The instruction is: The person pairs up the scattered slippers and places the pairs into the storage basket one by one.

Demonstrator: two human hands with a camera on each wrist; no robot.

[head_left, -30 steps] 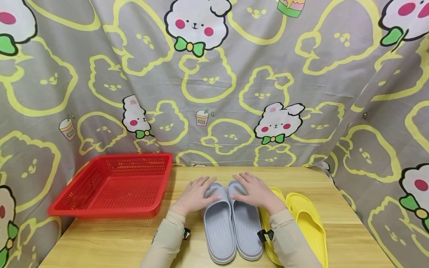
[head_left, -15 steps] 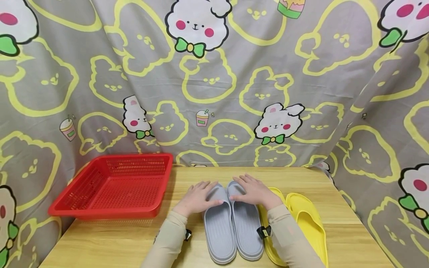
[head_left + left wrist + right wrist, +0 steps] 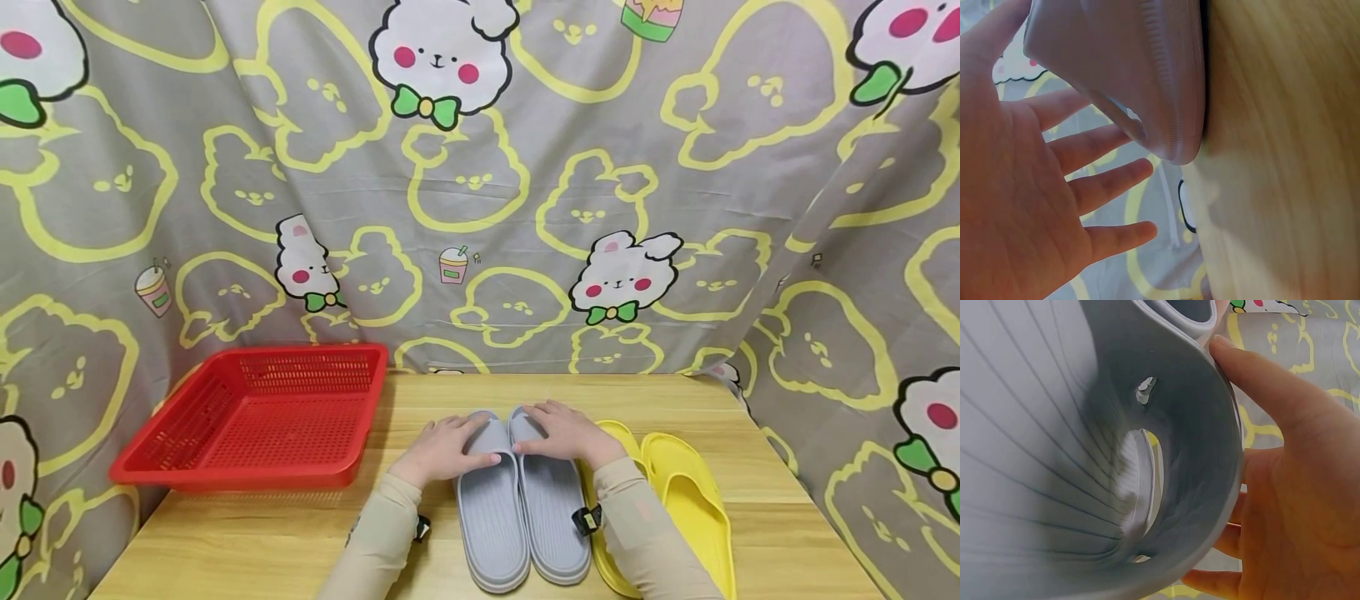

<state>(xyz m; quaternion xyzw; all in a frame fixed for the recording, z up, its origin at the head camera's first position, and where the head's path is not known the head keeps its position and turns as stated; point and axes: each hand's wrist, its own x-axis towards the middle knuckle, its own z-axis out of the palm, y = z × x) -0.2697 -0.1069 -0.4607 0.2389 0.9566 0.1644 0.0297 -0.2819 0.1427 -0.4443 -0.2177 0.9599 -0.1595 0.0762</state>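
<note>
A pair of grey slippers (image 3: 492,527) lies on the worktop (image 3: 262,550) between and beneath the two hands, side by side, toes pointing to the curtain (image 3: 487,196) and heels to the person. The left hand (image 3: 441,450) is over the strap of the left slipper, its fingers straight and spread wide, with the thumb across the strap's rear edge. The right hand (image 3: 566,433) is over the other strap in much the same way, fingers extended and apart, thumb tip at the strap's edge; how firmly either presses cannot be told. Just beside, under the right forearm (image 3: 648,533), lie yellow slippers (image 3: 693,512), one partly covered by the sleeve. Well to the left sits a red basket (image 3: 240,481), its perforated floor and walls in view. The curtain carries printed cartoon animals and drink cups
</note>
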